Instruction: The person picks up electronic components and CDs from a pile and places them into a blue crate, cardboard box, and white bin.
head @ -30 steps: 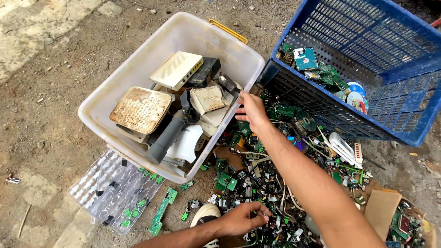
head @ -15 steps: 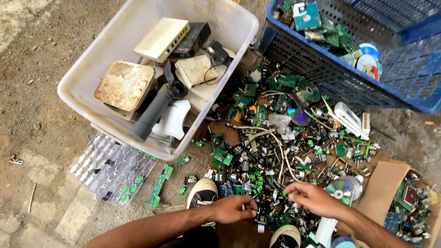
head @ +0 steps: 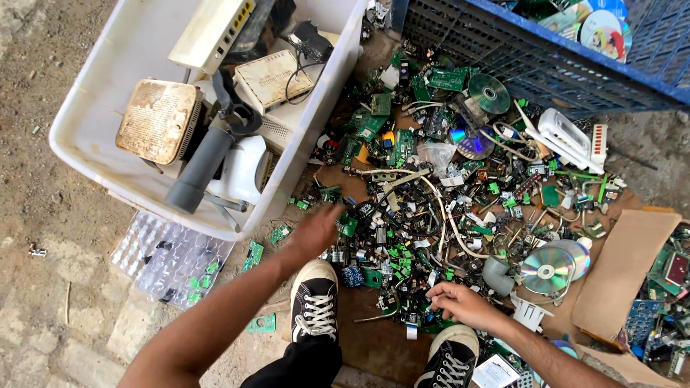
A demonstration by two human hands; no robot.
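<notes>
A pile of green circuit-board bits, cables and small parts covers the ground in front of me. My left hand is blurred and hovers over the pile's left edge, close to the white plastic bin. Whether it holds anything is unclear. My right hand rests low on the pile with curled fingers touching small pieces beside my right shoe. My left shoe stands between my two arms.
The bin holds a white router, a dirty box and a grey tube. A blue crate stands at the top right. Shiny discs, brown cardboard and a clear blister tray lie around.
My right hand came back from the bin down to the pile near my shoe. My left hand has since moved up and left toward the bin. The view shifted closer.
</notes>
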